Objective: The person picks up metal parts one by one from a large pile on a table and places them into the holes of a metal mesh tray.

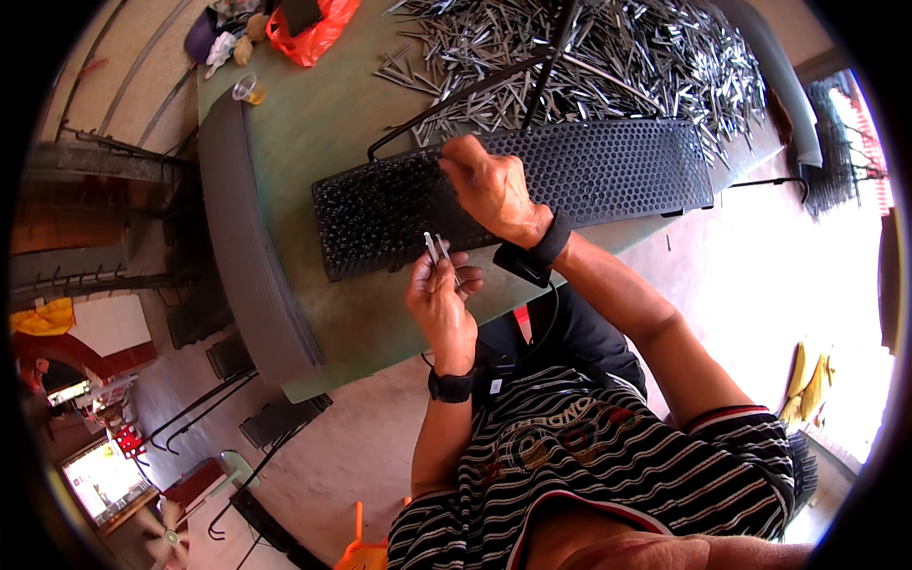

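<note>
My left hand [443, 309] is closed around a few slim silvery metal pieces [432, 249], which stick up past the fingertips at the tray's near edge. Over the middle of a long black perforated tray [608, 176], my right hand [496, 195] has its fingers bent together in a pinch; whatever they may hold is hidden. The tray's left part is densely filled with dark, glinting pieces [380, 218] standing in its holes. Its right part shows rows of bare round holes. A dark band circles each wrist.
Loose metal pieces [475, 85] lie heaped behind the tray on the green table [351, 328]. Black metal legs [461, 95] rise behind it. A grey curved panel [252, 228] lines the table's left side. Far left are a plastic cup [249, 90] and a red-orange bag [318, 38].
</note>
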Demonstrator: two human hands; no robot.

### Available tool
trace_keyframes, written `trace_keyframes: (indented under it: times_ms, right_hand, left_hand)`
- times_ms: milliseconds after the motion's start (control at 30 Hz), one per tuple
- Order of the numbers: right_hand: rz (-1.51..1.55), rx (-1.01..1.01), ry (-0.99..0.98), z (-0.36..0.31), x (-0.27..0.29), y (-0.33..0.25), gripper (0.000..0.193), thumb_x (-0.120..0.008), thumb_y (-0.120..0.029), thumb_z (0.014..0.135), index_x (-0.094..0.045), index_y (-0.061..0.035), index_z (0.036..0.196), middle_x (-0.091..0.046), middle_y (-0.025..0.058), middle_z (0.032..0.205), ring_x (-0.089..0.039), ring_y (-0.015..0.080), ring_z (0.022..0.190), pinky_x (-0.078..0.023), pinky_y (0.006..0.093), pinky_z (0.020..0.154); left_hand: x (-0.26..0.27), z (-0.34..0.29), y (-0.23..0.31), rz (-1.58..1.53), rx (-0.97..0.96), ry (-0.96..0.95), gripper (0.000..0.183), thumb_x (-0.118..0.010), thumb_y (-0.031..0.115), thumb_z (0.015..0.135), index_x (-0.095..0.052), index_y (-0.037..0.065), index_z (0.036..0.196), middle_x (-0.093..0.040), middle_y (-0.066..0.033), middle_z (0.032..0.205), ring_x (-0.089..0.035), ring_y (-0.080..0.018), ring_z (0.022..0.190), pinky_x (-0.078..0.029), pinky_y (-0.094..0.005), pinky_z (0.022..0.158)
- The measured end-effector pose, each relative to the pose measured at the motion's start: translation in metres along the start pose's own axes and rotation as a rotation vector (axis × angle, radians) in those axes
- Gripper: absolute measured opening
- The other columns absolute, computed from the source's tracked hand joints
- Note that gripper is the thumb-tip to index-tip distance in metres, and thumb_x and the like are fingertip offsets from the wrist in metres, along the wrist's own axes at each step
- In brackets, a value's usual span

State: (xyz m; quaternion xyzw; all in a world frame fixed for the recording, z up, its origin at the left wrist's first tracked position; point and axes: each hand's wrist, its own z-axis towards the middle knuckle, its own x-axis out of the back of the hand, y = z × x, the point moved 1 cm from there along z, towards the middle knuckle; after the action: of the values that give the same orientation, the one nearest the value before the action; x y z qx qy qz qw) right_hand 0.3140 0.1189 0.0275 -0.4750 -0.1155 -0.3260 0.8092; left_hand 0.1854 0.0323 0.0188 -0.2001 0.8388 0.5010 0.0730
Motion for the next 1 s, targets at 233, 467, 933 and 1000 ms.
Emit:
trace_keyframes:
  times_ms: [233, 467, 933, 1000]
  right_hand:
    - [-0.089, 0.113, -0.104, -0.002, -0.001, 0.000, 0.010, -0.061, -0.005, 0.080, -0.055, -0.0046, 0.089, -0.060, 0.0118, 0.069, -0.061, 0.0313, 0.061, -0.047, 0.0371, 0.050]
    - [-0.110, 0.058, -0.161, 0.006, 0.008, -0.008, 0.010, -0.062, -0.013, 0.080, -0.063, -0.0034, 0.083, -0.061, 0.0122, 0.071, -0.061, 0.0296, 0.062, -0.047, 0.0348, 0.054]
    - [0.260, -0.268, 0.072, 0.010, 0.029, -0.002, 0.009, -0.055, -0.001, 0.084, -0.052, 0.0013, 0.093, -0.065, 0.0117, 0.071, -0.066, 0.0169, 0.062, -0.050, 0.0265, 0.052]
    - [0.231, -0.233, 0.082, 0.012, 0.022, 0.004, 0.010, -0.055, -0.001, 0.085, -0.050, 0.0004, 0.094, -0.066, 0.0115, 0.074, -0.067, 0.0170, 0.066, -0.051, 0.0257, 0.054]
  left_hand:
    - [0.005, -0.001, 0.000, -0.044, -0.007, -0.007, 0.019, -0.049, 0.007, 0.091, -0.055, 0.001, 0.108, -0.062, -0.0098, 0.085, -0.060, -0.0165, 0.062, -0.048, -0.0266, 0.054]
    - [0.003, -0.003, 0.002, -0.081, 0.006, -0.038, 0.018, -0.048, 0.006, 0.091, -0.055, 0.000, 0.107, -0.062, -0.0110, 0.085, -0.062, -0.0193, 0.064, -0.051, -0.0287, 0.056]
    - [-0.006, 0.005, -0.011, -0.114, 0.029, -0.112, 0.021, -0.052, 0.009, 0.092, -0.056, -0.002, 0.109, -0.063, -0.0104, 0.081, -0.061, -0.0169, 0.060, -0.050, -0.0271, 0.051]
    - [-0.006, 0.004, -0.008, -0.120, 0.020, -0.104, 0.021, -0.053, 0.009, 0.091, -0.056, -0.001, 0.109, -0.064, -0.0106, 0.082, -0.060, -0.0161, 0.059, -0.049, -0.0265, 0.051]
